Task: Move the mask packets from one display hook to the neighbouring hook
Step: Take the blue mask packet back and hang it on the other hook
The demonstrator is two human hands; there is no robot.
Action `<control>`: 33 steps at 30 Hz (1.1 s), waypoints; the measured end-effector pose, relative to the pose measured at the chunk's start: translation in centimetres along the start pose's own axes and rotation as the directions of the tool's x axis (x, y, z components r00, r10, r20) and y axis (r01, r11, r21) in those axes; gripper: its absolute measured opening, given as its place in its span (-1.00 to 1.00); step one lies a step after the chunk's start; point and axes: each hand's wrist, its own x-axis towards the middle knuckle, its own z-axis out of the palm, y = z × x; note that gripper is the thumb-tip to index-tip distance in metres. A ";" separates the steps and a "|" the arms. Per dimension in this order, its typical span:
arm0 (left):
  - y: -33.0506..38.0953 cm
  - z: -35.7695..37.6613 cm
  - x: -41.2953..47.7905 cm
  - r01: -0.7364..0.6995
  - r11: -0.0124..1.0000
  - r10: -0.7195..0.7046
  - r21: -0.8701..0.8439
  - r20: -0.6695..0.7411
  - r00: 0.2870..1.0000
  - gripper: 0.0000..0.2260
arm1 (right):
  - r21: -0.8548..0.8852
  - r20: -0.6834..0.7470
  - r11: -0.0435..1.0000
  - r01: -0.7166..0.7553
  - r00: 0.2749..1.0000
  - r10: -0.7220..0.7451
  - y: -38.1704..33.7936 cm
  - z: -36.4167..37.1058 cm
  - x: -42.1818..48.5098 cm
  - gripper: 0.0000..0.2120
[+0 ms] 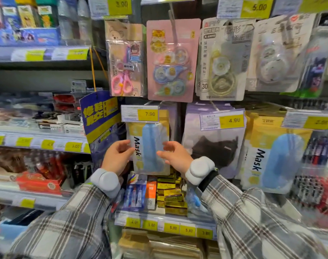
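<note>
A yellow and white mask packet [149, 146] with blue masks inside hangs from the hook under the 7.90 price tag [139, 113]. My left hand [116, 157] grips its left edge and my right hand [175, 156] touches its right edge with fingers curled. On the neighbouring hook to the right, under the 4.90 tag [222, 120], hangs a packet with black masks [213, 146]. A larger yellow mask packet [273, 156] hangs further right. The hooks themselves are mostly hidden behind tags and packets.
Above hang scissors packs [125, 58] and correction tape cards [170, 60]. A blue and yellow hanging sign [100, 114] sits just left of the packet. Below, a shelf holds glue tubes [135, 193] and gold boxes [171, 193]. Shelves at left carry small goods.
</note>
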 end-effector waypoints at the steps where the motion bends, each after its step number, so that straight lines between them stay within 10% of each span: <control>1: -0.2 0.1 0.5 -0.009 1.000 0.009 0.008 -0.016 1.000 -0.68 | -0.028 -0.026 1.000 0.013 1.000 -0.013 0.2 0.2 0.6 -0.43; 10: -0.3 1.4 2.3 -0.027 1.000 0.027 0.000 -0.007 1.000 -0.51 | -0.032 -0.168 0.999 0.011 0.986 -0.017 2.0 1.4 3.8 -0.17; 24: -0.9 0.6 2.7 -0.026 0.991 0.026 0.132 0.007 1.000 -0.68 | 0.006 -0.185 0.999 0.047 0.982 -0.045 2.7 0.6 4.2 -0.65; 33: -0.7 -0.3 1.2 -0.004 0.998 -0.001 0.064 0.067 0.998 -0.73 | 0.171 -0.054 0.985 0.012 0.999 -0.002 1.0 0.4 1.6 -0.56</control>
